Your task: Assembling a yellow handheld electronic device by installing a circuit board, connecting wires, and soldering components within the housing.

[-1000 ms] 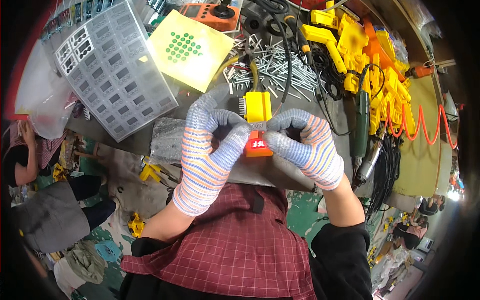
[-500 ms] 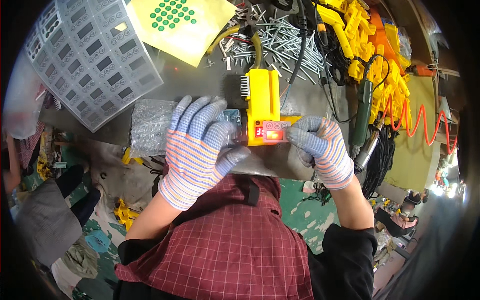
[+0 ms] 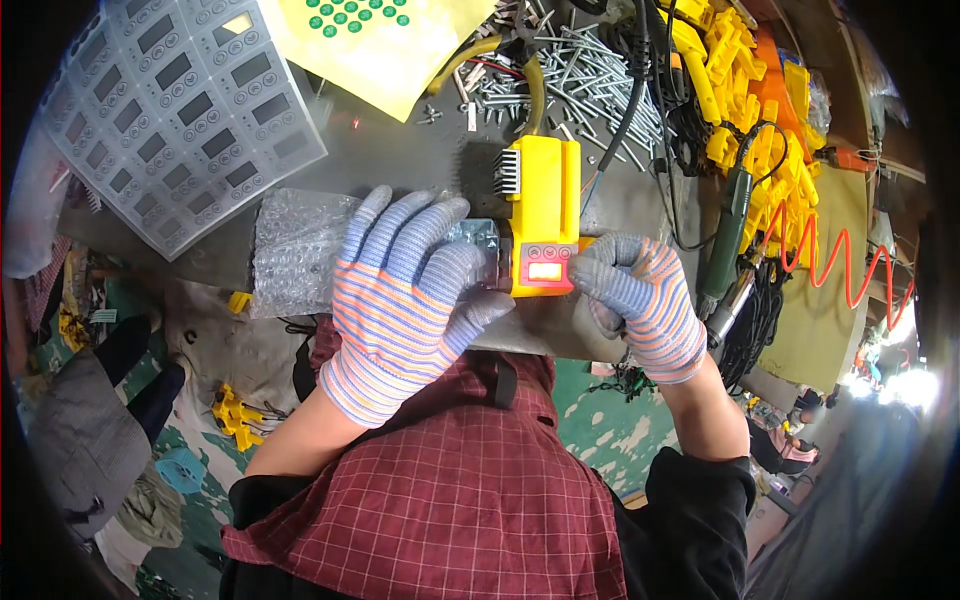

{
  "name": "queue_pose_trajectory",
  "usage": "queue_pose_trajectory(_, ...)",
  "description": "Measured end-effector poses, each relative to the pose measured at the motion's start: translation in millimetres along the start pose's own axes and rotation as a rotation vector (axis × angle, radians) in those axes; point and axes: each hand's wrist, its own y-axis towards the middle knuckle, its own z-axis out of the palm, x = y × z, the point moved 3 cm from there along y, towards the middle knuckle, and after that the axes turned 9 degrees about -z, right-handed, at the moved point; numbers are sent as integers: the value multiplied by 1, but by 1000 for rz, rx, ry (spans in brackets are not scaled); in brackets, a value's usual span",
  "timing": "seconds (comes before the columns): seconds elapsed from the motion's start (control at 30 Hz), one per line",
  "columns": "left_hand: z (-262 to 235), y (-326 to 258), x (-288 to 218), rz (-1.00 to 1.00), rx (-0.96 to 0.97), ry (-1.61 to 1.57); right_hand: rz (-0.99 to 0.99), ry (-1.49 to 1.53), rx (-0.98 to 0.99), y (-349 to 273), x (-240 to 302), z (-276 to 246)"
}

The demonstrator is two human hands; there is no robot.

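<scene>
A yellow plastic device (image 3: 543, 210) with a comb-like vent and a red button panel lies flat on the grey metal bench (image 3: 400, 150). My right hand (image 3: 640, 300), in a striped knit glove, grips its near right corner beside the red panel. My left hand (image 3: 405, 290), gloved the same way, lies spread with fingers apart over a bubble-wrap sheet (image 3: 295, 250) just left of the device, its thumb close to the device's near edge.
A grey sheet of button overlays (image 3: 175, 110) and a yellow sheet with green dots (image 3: 375, 40) lie far left. Loose metal screws (image 3: 580, 70), black cables, a green rotary tool (image 3: 730, 230), yellow plastic housings (image 3: 770, 120) and a red coiled cord (image 3: 840, 270) crowd the right.
The yellow device went from being held up in both hands to lying flat on the bench. My left hand let go and spread over the bubble wrap; my right hand stayed on the device.
</scene>
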Motion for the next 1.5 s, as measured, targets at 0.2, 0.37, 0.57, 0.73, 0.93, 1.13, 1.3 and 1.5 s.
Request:
queue_pose_trajectory(0.2, 0, 0, -1, -3, 6, 2, 18, 41, -28, -2, -2, 1)
queue_pose_trajectory(0.37, 1, -1, 0, -4, 1, 0, 25, 67, -34, -2, -4, 2)
queue_pose_trajectory(0.57, 0, -2, 0, -3, 8, -1, 40, 41, -35, -3, 0, 4)
queue_pose_trajectory(0.73, -2, 2, -7, 36, 45, 36, -2, -43, -43, -4, 6, 7)
queue_pose_trajectory(0.93, 4, 1, -7, 105, 103, 70, -453, -971, -96, -4, 29, 14)
queue_pose_trajectory(1.13, -3, 4, -8, 37, 116, 27, -661, -1062, -217, -11, 22, -18)
queue_pose_trajectory(1.3, -6, 12, -11, 18, 179, 81, -1035, -1156, -85, -24, 14, 3)
queue_pose_trajectory(1.5, -3, 9, -8, 41, 160, 67, -1006, -1261, -47, -18, 7, 6)
